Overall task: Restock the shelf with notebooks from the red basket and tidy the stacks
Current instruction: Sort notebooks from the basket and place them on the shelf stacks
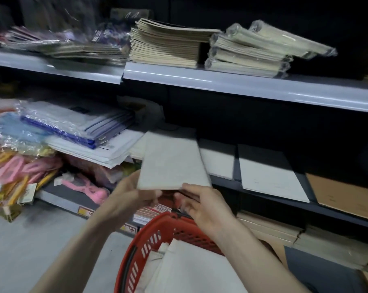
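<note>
A pale grey notebook point(172, 161) is held flat at the front of the middle shelf point(263, 193), above the red basket point(157, 235). My left hand point(130, 199) grips its near left corner, and my right hand point(202, 206) pinches its near right edge. Its far end overlaps a low pile of white notebooks point(136, 146). More pale notebooks point(189, 269) lie in the basket at the bottom of the view. To the right on the same shelf lie white notebooks point(269, 174) and a brown one point(345, 199).
The upper shelf point(221, 81) carries a beige notebook stack point(164, 47) and wrapped packs point(252, 53). Plastic-wrapped folders point(73, 123) and pink and yellow items point(16, 172) crowd the left. Cardboard boxes point(274, 229) sit below on the right. The floor point(41, 240) is grey.
</note>
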`<state>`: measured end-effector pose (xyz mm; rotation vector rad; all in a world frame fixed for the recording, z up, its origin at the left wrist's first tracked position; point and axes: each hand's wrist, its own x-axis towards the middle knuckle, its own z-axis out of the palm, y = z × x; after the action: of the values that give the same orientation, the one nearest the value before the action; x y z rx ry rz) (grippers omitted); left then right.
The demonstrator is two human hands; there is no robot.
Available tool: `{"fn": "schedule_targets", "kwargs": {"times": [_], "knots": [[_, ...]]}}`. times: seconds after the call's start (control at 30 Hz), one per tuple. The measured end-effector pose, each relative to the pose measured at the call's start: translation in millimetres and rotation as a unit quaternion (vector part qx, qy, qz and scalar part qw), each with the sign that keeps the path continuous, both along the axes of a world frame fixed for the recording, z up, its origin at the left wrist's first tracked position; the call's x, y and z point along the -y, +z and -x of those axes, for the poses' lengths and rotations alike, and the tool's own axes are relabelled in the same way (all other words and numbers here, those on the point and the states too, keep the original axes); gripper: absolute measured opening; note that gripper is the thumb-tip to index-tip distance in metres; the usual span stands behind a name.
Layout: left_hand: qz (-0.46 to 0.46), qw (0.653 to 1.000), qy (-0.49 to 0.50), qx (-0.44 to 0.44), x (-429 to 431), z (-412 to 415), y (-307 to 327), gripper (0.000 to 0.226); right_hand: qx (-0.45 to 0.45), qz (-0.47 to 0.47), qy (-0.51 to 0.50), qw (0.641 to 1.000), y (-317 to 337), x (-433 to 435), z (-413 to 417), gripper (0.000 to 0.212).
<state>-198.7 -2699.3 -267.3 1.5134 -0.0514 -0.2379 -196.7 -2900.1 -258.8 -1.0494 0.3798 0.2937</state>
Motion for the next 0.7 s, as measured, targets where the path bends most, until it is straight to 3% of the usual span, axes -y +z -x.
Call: {"fn": "schedule_targets", "kwargs": {"times": [0.13,0.2,0.3,0.37,0.47,0.6,0.7], "knots": [[0.027,0.997,0.072,0.022,-27,-7,0,0.036,0.111,0.21,-0.02,0.971,-11,15,-10,0.056],[0.009,0.994,0.101,0.029,-28,-12,0,0.039,0.176,0.275,0.012,0.945,-4,13,-17,0.045],[0.046,0.97,0.239,0.03,-23,-34,0,0.037,0.235,0.368,0.05,0.898,3,0,-39,0.028],[0.059,0.952,0.299,0.033,-21,-58,0,0.033,0.234,0.411,0.067,0.878,4,-10,-55,0.025],[0.005,0.947,0.32,0.042,-18,-88,-5,0.057,0.22,0.454,0.071,0.86,2,-17,-80,0.046],[-0.11,0.93,0.341,0.086,-11,-102,-17,0.062,0.198,0.481,0.066,0.851,-12,-19,-105,0.081],[-0.123,0.925,0.347,0.094,-7,-101,-22,0.066,0.193,0.486,0.082,0.849,-18,-14,-103,0.082]]}}
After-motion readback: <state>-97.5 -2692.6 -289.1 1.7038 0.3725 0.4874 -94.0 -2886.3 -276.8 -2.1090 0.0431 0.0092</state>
